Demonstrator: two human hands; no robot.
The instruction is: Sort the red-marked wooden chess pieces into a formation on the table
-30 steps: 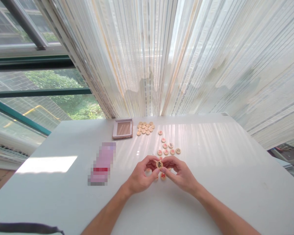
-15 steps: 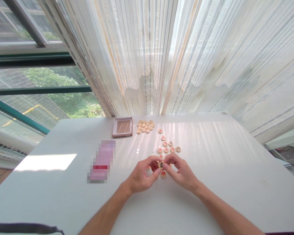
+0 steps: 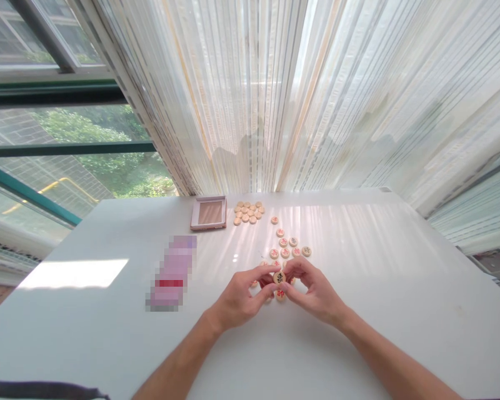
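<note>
A round wooden Chinese chess piece (image 3: 279, 278) with a black character is held up between my two hands, its marked face toward me. My left hand (image 3: 240, 295) pinches the left edge with thumb and fingertips. On the right edge, my right hand (image 3: 314, 290) grips with thumb and fingers curled. A red-marked piece (image 3: 280, 295) lies just below the held one, partly covered. Beyond my fingers several face-up pieces (image 3: 285, 253) spread over the white table, most marked red, some dark. A few more pieces are partly hidden by my hands.
At the back, several pieces (image 3: 249, 212) with no visible marking form a close group. Left of them lies a shallow open box (image 3: 195, 215). A pixelated pinkish item (image 3: 174, 269) rests on the white table (image 3: 108, 333). Striped sheer curtains (image 3: 250, 100) hang along the far edge.
Between my fingers the chess piece has turned, so its black character sits at a different angle. Both hands keep hold of it. The view has shifted slightly.
</note>
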